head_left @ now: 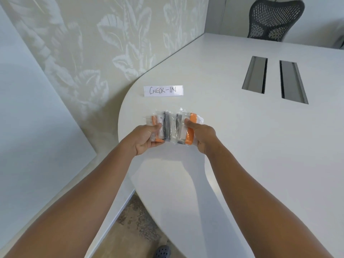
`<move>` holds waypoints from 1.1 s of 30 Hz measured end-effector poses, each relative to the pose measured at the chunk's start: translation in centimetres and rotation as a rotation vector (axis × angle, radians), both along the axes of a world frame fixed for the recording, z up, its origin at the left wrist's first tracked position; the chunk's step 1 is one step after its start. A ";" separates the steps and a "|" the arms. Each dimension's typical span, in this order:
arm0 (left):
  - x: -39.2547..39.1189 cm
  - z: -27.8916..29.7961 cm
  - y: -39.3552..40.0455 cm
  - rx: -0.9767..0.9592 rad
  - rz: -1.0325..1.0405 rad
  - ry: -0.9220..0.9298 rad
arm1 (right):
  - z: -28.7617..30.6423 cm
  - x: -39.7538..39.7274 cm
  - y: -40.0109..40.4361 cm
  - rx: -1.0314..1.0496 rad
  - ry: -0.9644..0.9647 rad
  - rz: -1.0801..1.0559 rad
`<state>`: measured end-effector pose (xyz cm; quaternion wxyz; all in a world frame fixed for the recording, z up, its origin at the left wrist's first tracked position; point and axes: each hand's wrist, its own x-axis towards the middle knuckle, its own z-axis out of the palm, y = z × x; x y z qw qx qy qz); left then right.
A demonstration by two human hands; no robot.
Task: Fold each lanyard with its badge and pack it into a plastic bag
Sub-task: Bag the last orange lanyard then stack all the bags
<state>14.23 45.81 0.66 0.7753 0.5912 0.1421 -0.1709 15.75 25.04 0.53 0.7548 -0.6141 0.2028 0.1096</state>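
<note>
A row of several clear plastic bags [174,127] is held between both hands just above the white table [251,146]. Each bag holds a folded lanyard with a badge. Orange lanyards [192,131] show at both ends of the row, grey and black ones in the middle. My left hand [147,138] grips the left end, thumb on top. At the right end my right hand [202,135] grips the row, its thumb pressed beside the orange lanyard.
A white paper sign [163,90] reading "CHECK-IN" lies on the table beyond the bags. Two cable slots [273,79] are cut into the table at the right. A black mesh chair [273,19] stands at the far side. A patterned wall runs along the left.
</note>
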 end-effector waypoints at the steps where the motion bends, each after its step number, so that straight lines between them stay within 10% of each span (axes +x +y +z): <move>1: 1.0 -0.1 0.2 0.012 0.007 0.006 | 0.0 1.0 0.3 -0.015 0.000 -0.005; 21: 19.4 -2.9 3.7 0.308 0.046 0.020 | -1.2 17.9 4.6 -0.504 -0.040 -0.026; 33: 19.7 -2.2 4.1 1.228 0.016 -0.139 | -0.7 19.3 7.0 -1.054 0.022 -0.009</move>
